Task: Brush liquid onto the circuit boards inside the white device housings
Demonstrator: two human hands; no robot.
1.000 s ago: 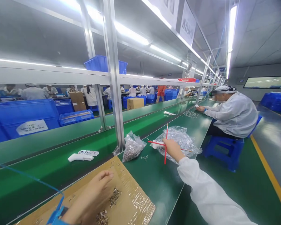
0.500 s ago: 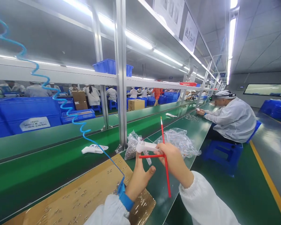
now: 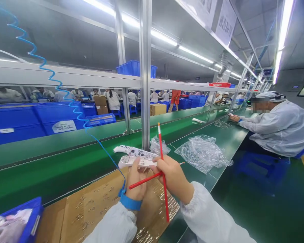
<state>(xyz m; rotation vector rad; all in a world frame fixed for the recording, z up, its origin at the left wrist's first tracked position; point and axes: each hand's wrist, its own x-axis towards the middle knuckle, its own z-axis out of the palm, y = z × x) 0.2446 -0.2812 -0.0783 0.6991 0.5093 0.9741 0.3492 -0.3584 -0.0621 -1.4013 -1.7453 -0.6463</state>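
My left hand [image 3: 138, 184], with a blue wrist strap [image 3: 130, 202], grips a white plastic housing [image 3: 142, 162], thumb or finger over its open inner side. My right hand [image 3: 171, 173] holds two thin red sticks with pale tips, like small brushes. One red stick [image 3: 166, 199] stands nearly upright, the other red stick [image 3: 144, 180] crosses it. The right fingertips also touch the housing's right end. Just behind lies a white part with a circuit board [image 3: 134, 152]; whether it rests on the belt or touches the housing I cannot tell.
Below is a cardboard sheet [image 3: 101, 199] with many small metal pieces. Clear plastic bags [image 3: 202, 152] lie to the right. A green belt [image 3: 73, 168] runs behind, past a metal post [image 3: 145, 84]. A blue bin [image 3: 31, 219] stands front left; a co-worker [image 3: 281, 125] sits at right.
The view has turned left. My left hand has closed on the housing, which is lower and shows its inner side. The board part on the belt now appears right behind it.
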